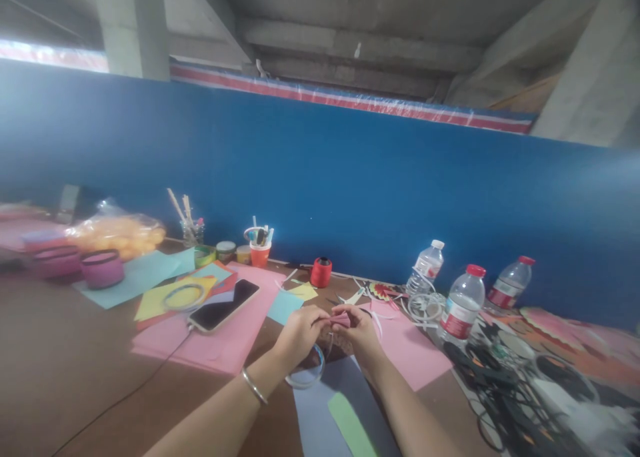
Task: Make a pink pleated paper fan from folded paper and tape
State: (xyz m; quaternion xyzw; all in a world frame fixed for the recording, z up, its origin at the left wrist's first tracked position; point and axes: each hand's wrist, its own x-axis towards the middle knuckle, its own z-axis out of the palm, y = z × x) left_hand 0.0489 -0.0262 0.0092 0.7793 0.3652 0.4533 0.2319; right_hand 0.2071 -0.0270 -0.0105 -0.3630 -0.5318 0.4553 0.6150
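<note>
Between my two hands is a small folded piece of pink paper (341, 319). My left hand (299, 334) pinches its left end, and my right hand (361, 330) grips the right end. Below the fingers lies a roll of clear tape (306, 376), partly over a blue-grey sheet of paper (320, 410). A green paper strip (353, 427) rests on that sheet. To the right of my right hand is a pink sheet (413, 350). The palm sides of both hands are hidden.
A phone (225, 306) with a cable lies on stacked pink paper (255, 290) at left. A red thread spool (321, 272) and an orange cup of tools (260, 254) stand behind. Plastic bottles (463, 304) and tangled black cables (525, 390) occupy the right. A blue partition (320, 177) rises behind.
</note>
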